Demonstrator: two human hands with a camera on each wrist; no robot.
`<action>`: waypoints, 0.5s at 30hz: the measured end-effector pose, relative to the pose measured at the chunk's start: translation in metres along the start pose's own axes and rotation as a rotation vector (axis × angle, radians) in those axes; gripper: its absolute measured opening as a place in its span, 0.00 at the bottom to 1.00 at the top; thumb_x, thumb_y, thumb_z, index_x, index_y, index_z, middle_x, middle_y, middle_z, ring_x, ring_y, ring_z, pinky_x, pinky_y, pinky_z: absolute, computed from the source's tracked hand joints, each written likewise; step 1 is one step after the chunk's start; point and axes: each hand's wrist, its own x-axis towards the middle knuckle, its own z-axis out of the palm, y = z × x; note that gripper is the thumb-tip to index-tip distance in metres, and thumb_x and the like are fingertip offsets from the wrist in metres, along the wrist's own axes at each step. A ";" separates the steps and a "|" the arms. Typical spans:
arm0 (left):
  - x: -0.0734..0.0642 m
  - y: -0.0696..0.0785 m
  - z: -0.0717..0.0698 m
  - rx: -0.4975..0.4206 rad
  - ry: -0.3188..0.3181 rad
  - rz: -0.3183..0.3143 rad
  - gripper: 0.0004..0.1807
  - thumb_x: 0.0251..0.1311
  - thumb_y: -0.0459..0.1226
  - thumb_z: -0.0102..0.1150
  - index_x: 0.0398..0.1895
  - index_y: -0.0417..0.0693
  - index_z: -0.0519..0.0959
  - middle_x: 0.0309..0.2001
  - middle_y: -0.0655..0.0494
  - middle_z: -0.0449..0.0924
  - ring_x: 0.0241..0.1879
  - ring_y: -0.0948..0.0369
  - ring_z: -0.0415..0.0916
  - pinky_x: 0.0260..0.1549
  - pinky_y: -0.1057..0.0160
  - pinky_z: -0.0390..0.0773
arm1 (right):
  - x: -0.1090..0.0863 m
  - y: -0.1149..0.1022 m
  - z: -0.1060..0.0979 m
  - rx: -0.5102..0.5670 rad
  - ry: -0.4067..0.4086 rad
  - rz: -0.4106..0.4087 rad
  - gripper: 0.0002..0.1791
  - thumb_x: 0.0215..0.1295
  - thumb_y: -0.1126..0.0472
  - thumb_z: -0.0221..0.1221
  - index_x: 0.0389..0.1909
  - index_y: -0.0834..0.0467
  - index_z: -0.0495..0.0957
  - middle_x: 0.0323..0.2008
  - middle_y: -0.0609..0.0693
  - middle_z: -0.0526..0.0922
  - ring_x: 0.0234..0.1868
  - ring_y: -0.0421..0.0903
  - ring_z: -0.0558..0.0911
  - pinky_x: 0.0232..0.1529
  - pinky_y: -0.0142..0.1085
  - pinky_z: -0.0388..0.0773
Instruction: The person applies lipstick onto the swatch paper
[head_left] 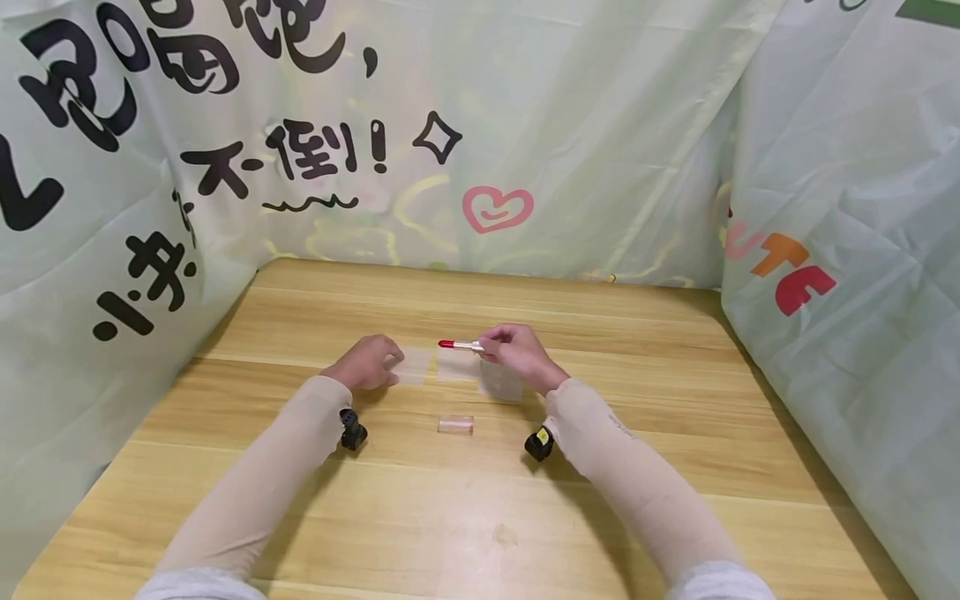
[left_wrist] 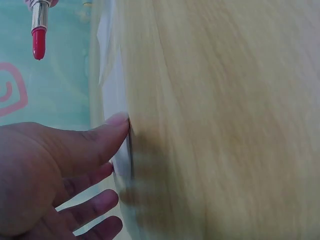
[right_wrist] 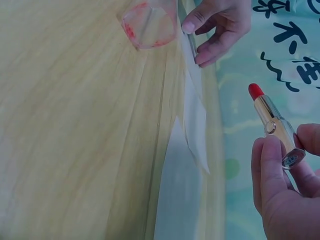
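A lipstick (head_left: 459, 345) with its red bullet out is held between the thumb and fingers of my right hand (head_left: 519, 354), its tip towards the left in the head view. The right wrist view shows its silver and gold tube (right_wrist: 277, 125) in the fingertips. My left hand (head_left: 367, 362) is at the left slip of thin white paper (head_left: 412, 367), thumb on the near edge and fingers spread towards the far side. Beside it lie a middle slip (head_left: 457, 367) and a right slip (head_left: 501, 383). Nearer me lies a clear pinkish cap (head_left: 455, 425).
The wooden table (head_left: 420, 517) meets a printed fabric backdrop (head_left: 600, 150) behind and at both sides. Black wrist cameras (head_left: 352, 429) are strapped over the sleeves. Red smears mark the inside of the cap in the right wrist view.
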 end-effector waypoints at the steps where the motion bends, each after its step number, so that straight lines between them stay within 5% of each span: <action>1: 0.000 0.000 0.000 -0.009 -0.003 -0.006 0.22 0.58 0.34 0.67 0.56 0.37 0.78 0.61 0.38 0.71 0.64 0.41 0.63 0.65 0.46 0.60 | 0.001 0.000 0.001 -0.005 -0.003 0.003 0.09 0.67 0.69 0.58 0.45 0.69 0.78 0.42 0.59 0.79 0.41 0.47 0.81 0.47 0.34 0.81; 15: 0.000 -0.009 -0.005 0.000 -0.003 0.007 0.23 0.58 0.34 0.67 0.57 0.36 0.76 0.62 0.37 0.70 0.64 0.40 0.63 0.65 0.45 0.61 | 0.013 0.000 0.015 -0.058 -0.034 0.029 0.08 0.65 0.68 0.61 0.43 0.68 0.79 0.36 0.55 0.81 0.35 0.44 0.81 0.44 0.36 0.81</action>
